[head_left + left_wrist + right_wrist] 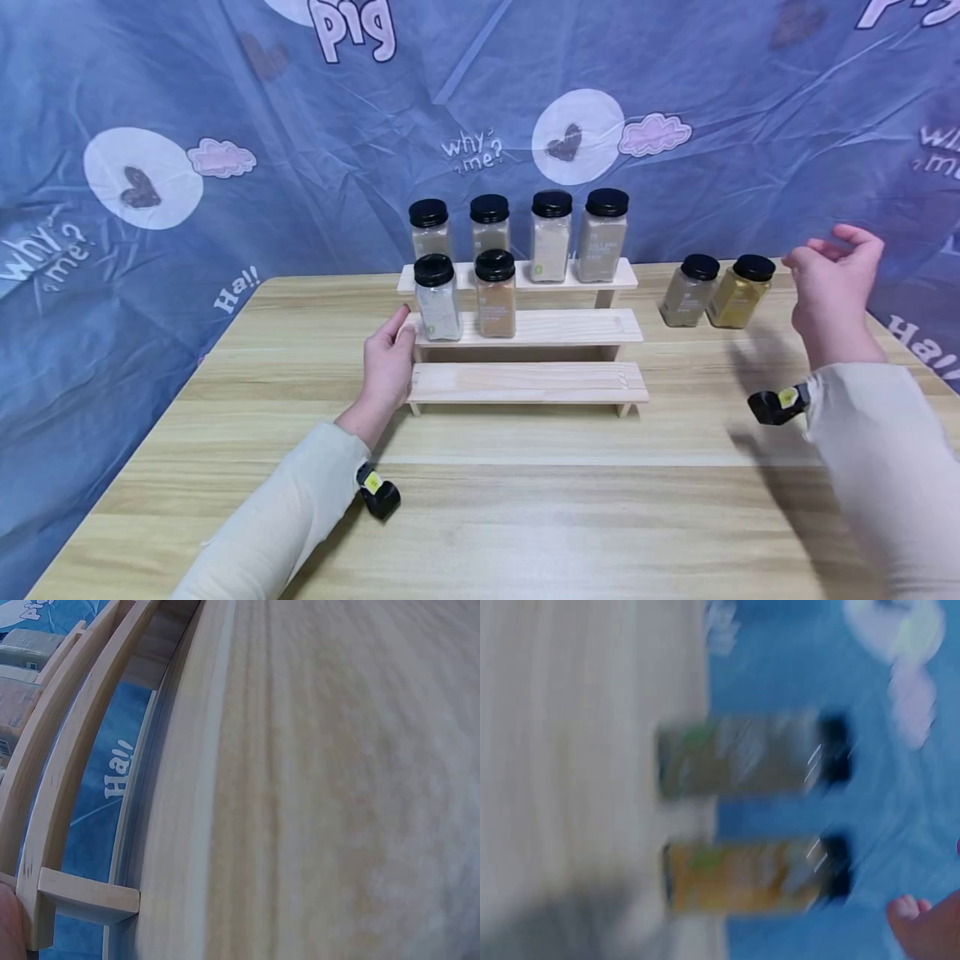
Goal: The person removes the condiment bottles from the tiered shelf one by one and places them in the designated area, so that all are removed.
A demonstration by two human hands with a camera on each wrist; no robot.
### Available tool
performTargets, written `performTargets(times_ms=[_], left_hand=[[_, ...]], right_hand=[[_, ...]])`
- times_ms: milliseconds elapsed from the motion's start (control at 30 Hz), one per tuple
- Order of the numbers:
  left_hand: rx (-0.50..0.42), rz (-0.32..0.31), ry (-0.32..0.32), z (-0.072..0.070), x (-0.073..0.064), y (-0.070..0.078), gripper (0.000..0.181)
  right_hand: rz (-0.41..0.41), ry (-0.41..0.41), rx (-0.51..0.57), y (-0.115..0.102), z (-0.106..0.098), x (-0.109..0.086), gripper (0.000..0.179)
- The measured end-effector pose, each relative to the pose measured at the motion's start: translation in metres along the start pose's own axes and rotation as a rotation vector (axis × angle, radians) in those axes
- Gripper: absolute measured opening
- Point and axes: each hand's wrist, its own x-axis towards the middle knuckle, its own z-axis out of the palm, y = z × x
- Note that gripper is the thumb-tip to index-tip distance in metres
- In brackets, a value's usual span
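My left hand holds the left end of a three-step wooden rack, its fingertips at the middle step's edge. In the left wrist view only a bit of that hand shows, beside the rack's wooden end. My right hand is raised at the far right, fingers loosely bent and holding nothing. Left of it on the table stand two black-lidded spice jars: one grey-brown, one yellow. Both jars are blurred in the right wrist view, where my right fingertips sit beyond the lids.
Several spice jars line the rack's top step. On the left of the middle step stand a jar with pale contents and one with orange contents. A blue printed cloth hangs behind the wooden table.
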Motion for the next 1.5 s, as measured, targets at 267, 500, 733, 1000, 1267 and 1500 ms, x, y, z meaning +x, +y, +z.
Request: performTargets(times_ms=[267,500,733,1000,1267,1500], left_hand=[[-0.022,0.014,-0.013,-0.002,0.001,-0.002,0.044],[-0.030,0.011,-0.012,-0.001,0.000,-0.003,0.044],[-0.032,0.018,-0.014,-0.001,0.000,-0.004,0.044],[-0.018,0.001,-0.017,-0.001,0.001,-0.003,0.045],[-0.015,0.006,-0.017,0.000,0.001,-0.002,0.044],[-0.008,0.005,-0.022,-0.002,0.001,-0.002,0.044]], right_hand=[[-0.111,-0.209,0.086,-0.005,0.044,-0.055,0.044],[-0.174,-0.430,0.016,0.007,0.066,-0.098,0.043],[-0.118,-0.625,-0.129,0.029,0.082,-0.128,0.038],[-0.093,-0.712,-0.316,0.042,0.106,-0.148,0.039],[-0.060,-0.761,-0.374,0.057,0.126,-0.163,0.058],[-0.164,-0.756,-0.415,0.075,0.142,-0.174,0.063]])
